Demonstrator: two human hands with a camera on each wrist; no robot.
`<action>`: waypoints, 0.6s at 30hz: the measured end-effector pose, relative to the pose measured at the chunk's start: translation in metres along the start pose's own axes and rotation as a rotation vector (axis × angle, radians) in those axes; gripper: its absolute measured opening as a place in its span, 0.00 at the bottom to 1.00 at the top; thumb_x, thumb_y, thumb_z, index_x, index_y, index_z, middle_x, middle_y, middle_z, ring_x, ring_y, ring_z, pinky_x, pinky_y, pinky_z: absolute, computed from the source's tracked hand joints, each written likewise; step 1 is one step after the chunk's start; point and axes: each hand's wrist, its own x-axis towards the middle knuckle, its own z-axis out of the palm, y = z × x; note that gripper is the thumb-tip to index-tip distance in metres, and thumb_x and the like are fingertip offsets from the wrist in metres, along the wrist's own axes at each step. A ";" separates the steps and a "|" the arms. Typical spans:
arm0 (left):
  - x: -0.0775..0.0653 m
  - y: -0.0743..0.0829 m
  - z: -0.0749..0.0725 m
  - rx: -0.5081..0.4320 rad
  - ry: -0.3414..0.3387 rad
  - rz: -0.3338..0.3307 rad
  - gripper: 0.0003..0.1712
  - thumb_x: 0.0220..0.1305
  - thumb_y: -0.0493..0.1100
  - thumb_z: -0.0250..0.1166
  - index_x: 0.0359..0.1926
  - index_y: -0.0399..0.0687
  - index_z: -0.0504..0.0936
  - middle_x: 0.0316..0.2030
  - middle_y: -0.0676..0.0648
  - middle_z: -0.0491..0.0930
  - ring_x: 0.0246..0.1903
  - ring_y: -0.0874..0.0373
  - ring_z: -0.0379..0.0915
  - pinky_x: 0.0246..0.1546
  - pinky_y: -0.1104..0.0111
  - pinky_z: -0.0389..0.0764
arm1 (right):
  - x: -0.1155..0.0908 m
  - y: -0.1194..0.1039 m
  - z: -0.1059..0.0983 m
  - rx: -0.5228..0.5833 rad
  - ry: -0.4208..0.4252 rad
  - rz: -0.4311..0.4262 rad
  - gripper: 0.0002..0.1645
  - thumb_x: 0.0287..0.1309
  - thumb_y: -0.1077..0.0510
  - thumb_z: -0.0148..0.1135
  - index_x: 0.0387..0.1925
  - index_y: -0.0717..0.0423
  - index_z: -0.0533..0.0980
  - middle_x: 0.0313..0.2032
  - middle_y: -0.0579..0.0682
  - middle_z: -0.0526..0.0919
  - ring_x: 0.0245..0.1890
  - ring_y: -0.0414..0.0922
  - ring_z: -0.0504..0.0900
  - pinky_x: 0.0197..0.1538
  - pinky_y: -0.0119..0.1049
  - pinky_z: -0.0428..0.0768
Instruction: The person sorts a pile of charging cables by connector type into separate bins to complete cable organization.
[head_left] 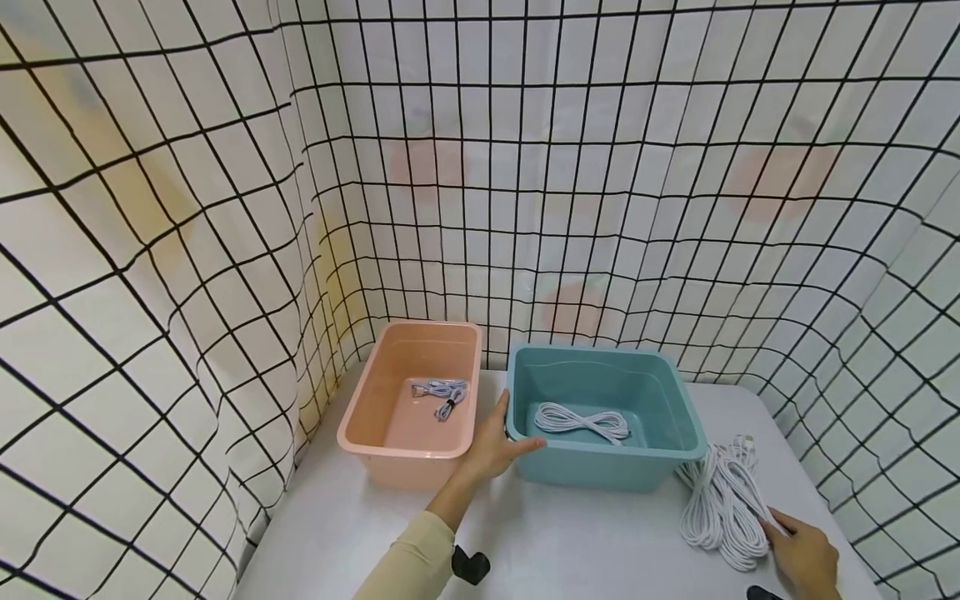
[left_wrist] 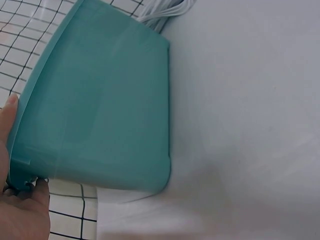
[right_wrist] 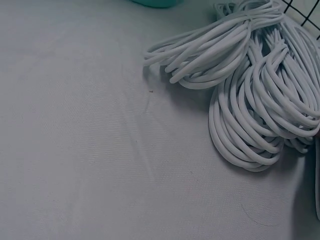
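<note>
Plainly, white cables (head_left: 720, 508), wound in thick, smooth loops, lie heaped at the head view's lower right; the right hand (head_left: 806, 552) pinches their edge, while the left hand (head_left: 489, 450), thumb spread, grips the teal bin (head_left: 592, 468).

A white bench (head_left: 600, 537) holds a peach bin (head_left: 408, 472), a teal bin (head_left: 600, 468) and, rightmost, piled coiled white cables (head_left: 723, 512).

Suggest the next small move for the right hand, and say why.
Probably ease one bundle of the white cables up toward the teal bin: the right hand seems to pinch their near edge, the left hand holds the bin's near-left rim, and a similar white coil lies inside.
</note>
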 end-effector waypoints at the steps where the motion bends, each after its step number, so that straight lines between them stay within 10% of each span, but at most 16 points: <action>1: 0.000 0.000 0.000 -0.001 0.001 -0.001 0.68 0.58 0.58 0.79 0.83 0.45 0.43 0.80 0.41 0.51 0.76 0.44 0.51 0.72 0.48 0.60 | 0.000 0.000 0.001 0.008 0.003 0.015 0.27 0.70 0.57 0.63 0.63 0.67 0.72 0.64 0.76 0.66 0.60 0.78 0.64 0.61 0.68 0.60; 9: 0.000 0.000 0.002 -0.015 -0.004 -0.003 0.67 0.59 0.55 0.79 0.84 0.46 0.43 0.80 0.42 0.51 0.76 0.43 0.51 0.71 0.47 0.61 | 0.002 0.002 -0.007 0.052 -0.050 0.109 0.34 0.69 0.48 0.66 0.68 0.62 0.70 0.69 0.74 0.62 0.63 0.78 0.59 0.62 0.70 0.62; 18: 0.000 0.001 0.001 -0.022 0.002 0.013 0.68 0.58 0.56 0.79 0.84 0.46 0.43 0.80 0.43 0.52 0.76 0.44 0.52 0.71 0.48 0.62 | 0.007 -0.009 -0.029 0.019 0.004 -0.028 0.31 0.65 0.52 0.70 0.62 0.65 0.73 0.63 0.75 0.68 0.63 0.78 0.63 0.63 0.70 0.60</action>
